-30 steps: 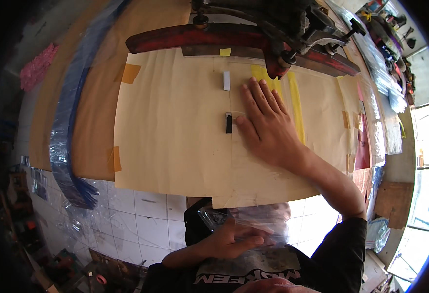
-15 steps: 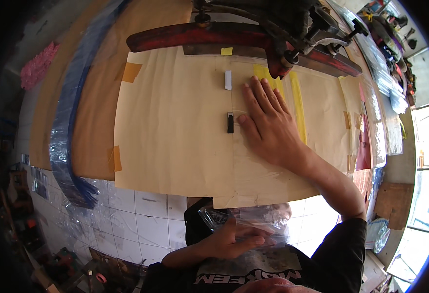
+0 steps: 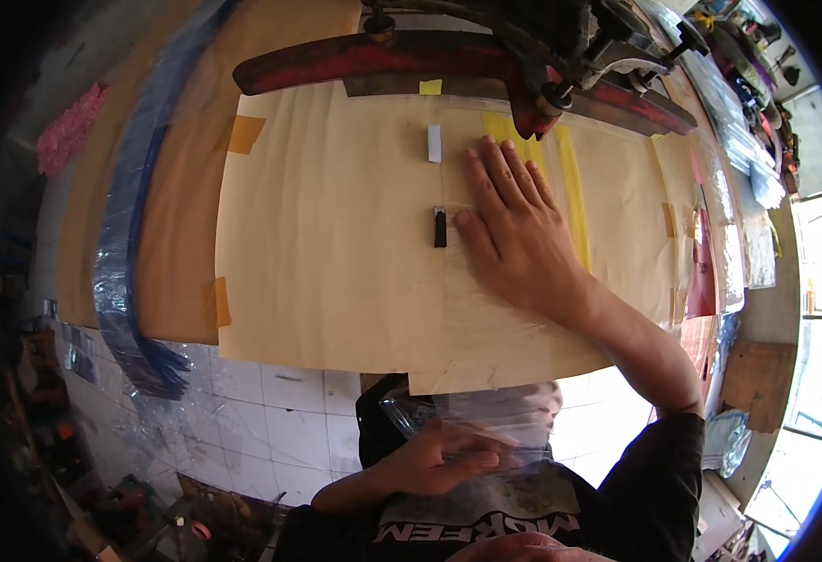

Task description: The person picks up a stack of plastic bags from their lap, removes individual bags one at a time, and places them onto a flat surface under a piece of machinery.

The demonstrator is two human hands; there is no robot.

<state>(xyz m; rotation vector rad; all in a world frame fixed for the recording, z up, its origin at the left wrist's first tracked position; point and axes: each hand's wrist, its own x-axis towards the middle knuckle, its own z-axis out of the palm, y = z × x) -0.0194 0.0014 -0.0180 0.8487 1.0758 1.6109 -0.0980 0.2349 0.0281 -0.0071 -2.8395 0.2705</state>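
Note:
My right hand point(image 3: 523, 229) lies flat with its fingers stretched out on the tan paper cover point(image 3: 327, 234) of the worktop. Under and around that palm is a thin clear plastic sheet point(image 3: 486, 323), its edges hard to make out. Two yellow tape strips point(image 3: 572, 197) run beside the fingers. Left of the hand, a white tab point(image 3: 433, 143) and a small black-and-silver piece point(image 3: 440, 228) are fixed on the paper. Close to my body, my left hand point(image 3: 439, 456) grips clear plastic film point(image 3: 514, 417), its thumb on the near side; the other fingers partly show through the film.
A red and black metal bar point(image 3: 364, 61) with clamp screws spans the far edge of the paper. Blue-edged clear plastic point(image 3: 135, 244) drapes over the brown board at left. Pink material point(image 3: 72, 129) sits farther left. White floor tiles point(image 3: 289, 403) show below the worktop.
The view has shifted slightly, so the worktop and bar appear a little higher and to the left. Both hands keep nearly the same places and poses.

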